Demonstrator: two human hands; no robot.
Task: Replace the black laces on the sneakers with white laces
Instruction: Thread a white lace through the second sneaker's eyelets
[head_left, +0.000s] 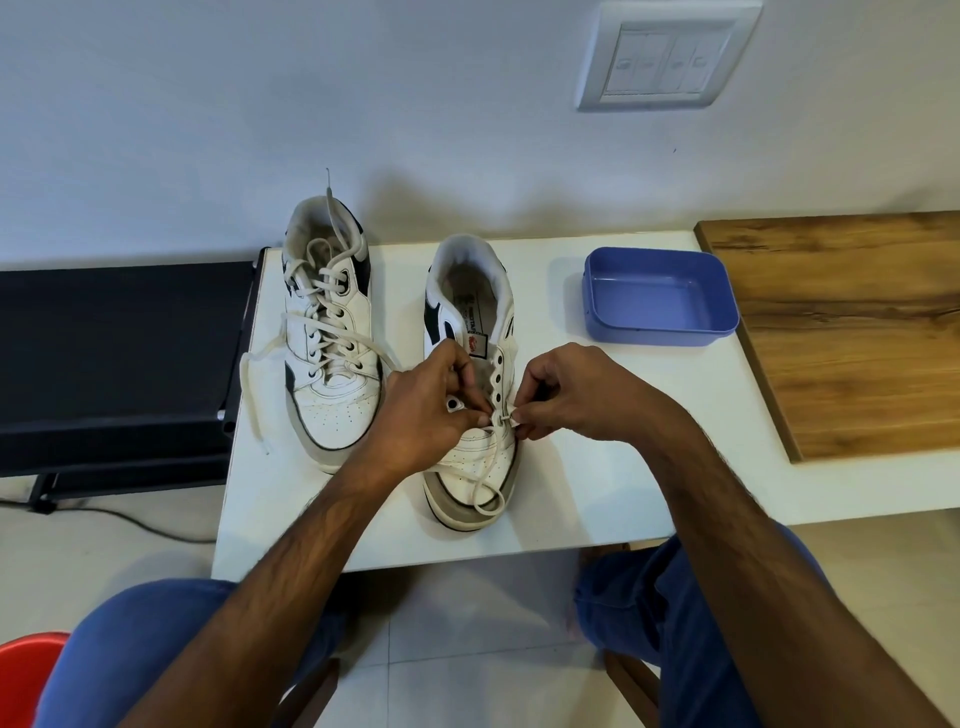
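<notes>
Lacing of the second sneaker, bottom eyelet row. At frame centre the right-hand sneaker (470, 400) stands on the white table (597, 467), toe toward the viewer, its upper eyelets unlaced. The left hand (441, 400) has fingers curled on the shoe's left eyelet flap, apparently pinching the lace there. The right hand (566, 389) pinches the white lace (488, 483) where it leaves the lowest right eyelet. A slack loop of the lace lies over the toe cap.

To do this step well, judged from the pose: draw both ends out to equal length before crossing, keep the flat lace untwisted at the eyelet, and steady the flap with the other hand while pulling.

The left-hand sneaker (330, 332), left of centre, already carries a white lace, one end trailing off the table's left edge. No black lace is in view.

Room: the worked shoe's toe sits near the table's front edge, so pulling toward the viewer could slide it off. Bare surface lies right of the shoe, before the empty blue plastic tray (722, 306) at upper right.
</notes>
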